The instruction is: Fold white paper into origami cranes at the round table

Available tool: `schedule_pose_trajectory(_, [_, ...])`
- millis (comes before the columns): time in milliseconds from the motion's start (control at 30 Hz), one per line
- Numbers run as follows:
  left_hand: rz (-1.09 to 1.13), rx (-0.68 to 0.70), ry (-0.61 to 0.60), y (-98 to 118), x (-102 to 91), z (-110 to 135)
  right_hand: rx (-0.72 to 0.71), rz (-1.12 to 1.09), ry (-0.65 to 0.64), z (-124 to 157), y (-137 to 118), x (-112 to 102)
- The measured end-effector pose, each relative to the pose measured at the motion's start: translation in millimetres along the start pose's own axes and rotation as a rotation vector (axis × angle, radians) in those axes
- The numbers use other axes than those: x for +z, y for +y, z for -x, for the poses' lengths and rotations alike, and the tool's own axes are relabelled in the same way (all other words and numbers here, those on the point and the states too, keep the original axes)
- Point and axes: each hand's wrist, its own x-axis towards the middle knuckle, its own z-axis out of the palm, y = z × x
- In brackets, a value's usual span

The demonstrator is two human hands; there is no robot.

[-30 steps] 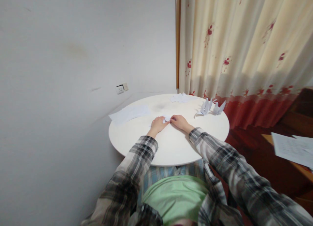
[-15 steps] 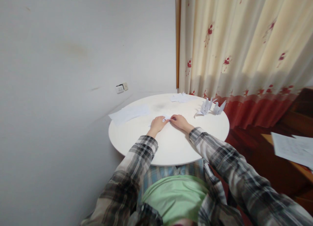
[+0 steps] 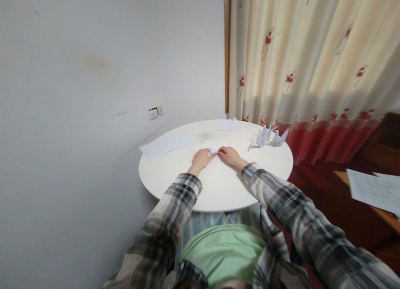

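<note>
Wall (image 3: 78,134), pale and lightly scuffed, is seen across the left and far side. At the far right a cream curtain (image 3: 296,51) is hung, patterned with red flowers and bordered in red at the bottom. In front of both, a round white worktop (image 3: 218,189) is placed. Over its near edge two plaid sleeves (image 3: 287,197) are stretched, with a green top (image 3: 225,247) seen between them. At the right, beyond the worktop, written sheets (image 3: 373,189) are laid on a brown surface.

On the worktop's far left, white sheets (image 3: 165,145) are spread flat; at its far edge, smaller paper pieces (image 3: 231,125) are gathered. On the far right, folded paper cranes (image 3: 263,137) are stood close together.

Near the middle, a small white paper (image 3: 213,149) is kept between the left hand (image 3: 202,158) and the right hand (image 3: 229,154), partly hidden by both. By the right fingers, brought together, its right edge is pinched. By the left hand its left side is touched; whether those fingers are clamped on it or only pressed down cannot be told. On the wall, a small socket (image 3: 153,114) is mounted.
</note>
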Motion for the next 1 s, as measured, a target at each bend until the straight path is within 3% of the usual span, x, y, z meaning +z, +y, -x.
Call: schedule_pose_trajectory(1000, [-0.039,0.018,-0.013,-1.5,-0.4,-0.7,0.016,-0.020,0.010,2.3,-3.1,-2.4])
